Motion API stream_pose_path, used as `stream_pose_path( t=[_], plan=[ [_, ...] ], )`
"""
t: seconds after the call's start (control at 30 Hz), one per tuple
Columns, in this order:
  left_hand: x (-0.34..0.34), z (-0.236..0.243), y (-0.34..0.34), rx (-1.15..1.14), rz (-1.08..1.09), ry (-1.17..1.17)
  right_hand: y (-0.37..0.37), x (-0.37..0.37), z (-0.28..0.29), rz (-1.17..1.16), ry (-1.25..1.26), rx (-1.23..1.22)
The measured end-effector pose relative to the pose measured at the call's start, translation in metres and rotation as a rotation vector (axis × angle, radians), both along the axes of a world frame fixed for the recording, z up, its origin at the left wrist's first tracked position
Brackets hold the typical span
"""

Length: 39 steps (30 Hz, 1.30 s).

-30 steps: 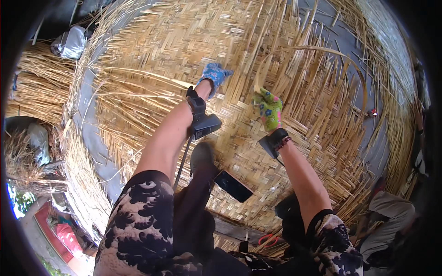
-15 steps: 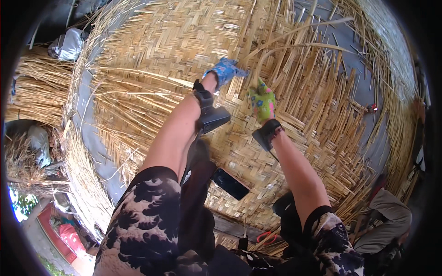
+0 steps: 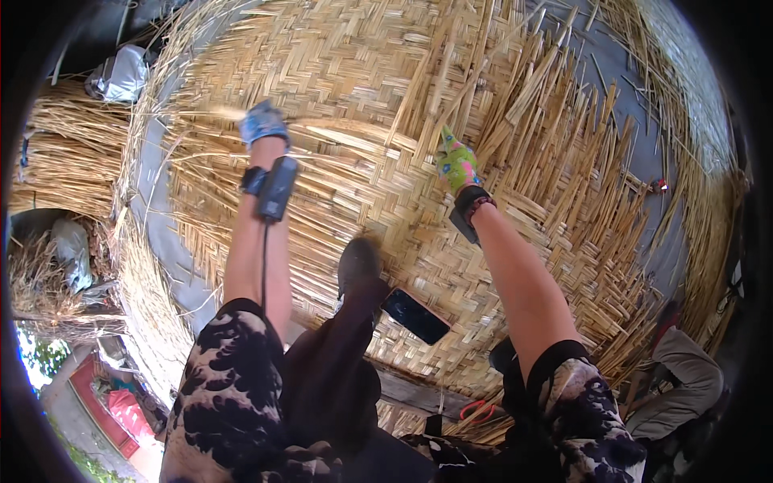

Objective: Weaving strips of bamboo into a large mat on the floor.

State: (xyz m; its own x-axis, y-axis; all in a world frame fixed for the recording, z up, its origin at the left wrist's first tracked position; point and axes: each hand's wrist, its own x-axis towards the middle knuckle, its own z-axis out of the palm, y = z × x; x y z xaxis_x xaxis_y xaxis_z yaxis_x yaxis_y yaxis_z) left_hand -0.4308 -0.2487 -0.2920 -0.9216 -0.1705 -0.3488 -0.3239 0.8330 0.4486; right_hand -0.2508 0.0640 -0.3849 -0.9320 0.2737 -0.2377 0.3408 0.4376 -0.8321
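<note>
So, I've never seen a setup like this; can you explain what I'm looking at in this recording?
No robot here: a fisheye camera on a person's head looks down at the work, so edges bend. Below lies a woven mat, with unwoven strips spreading on its right. A dark phone lies on the mat near a shoe. The blue-gloved left hand is blurred; a long strip seems to pass through its grip. The green-gloved right hand is at the mat; I can't tell whether it holds anything. Each wrist wears a dark device.

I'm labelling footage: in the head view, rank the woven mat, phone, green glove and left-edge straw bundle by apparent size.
1. Woven mat
2. Straw bundle
3. Phone and green glove: too alike to rank.
</note>
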Motion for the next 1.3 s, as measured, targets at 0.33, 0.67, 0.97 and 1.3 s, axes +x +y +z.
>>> stream_pose_path(
  t=[0.33,0.67,0.97,1.3],
  plan=[
    [0.071,-0.040,0.112,-0.446,-0.658,0.376,-0.018,0.053,0.016,0.171,0.223,0.528],
    [0.074,-0.024,0.175,-0.437,-0.913,-0.178,-0.011,0.059,0.032,0.370,0.055,0.584],
    [0.143,-0.020,0.250,-0.053,-0.894,0.391,0.038,0.101,-0.004,-0.356,0.123,-0.791],
    [0.132,-0.040,0.290,0.291,-0.565,-0.077,0.117,0.091,0.001,-0.453,0.121,-0.431]
  ],
)
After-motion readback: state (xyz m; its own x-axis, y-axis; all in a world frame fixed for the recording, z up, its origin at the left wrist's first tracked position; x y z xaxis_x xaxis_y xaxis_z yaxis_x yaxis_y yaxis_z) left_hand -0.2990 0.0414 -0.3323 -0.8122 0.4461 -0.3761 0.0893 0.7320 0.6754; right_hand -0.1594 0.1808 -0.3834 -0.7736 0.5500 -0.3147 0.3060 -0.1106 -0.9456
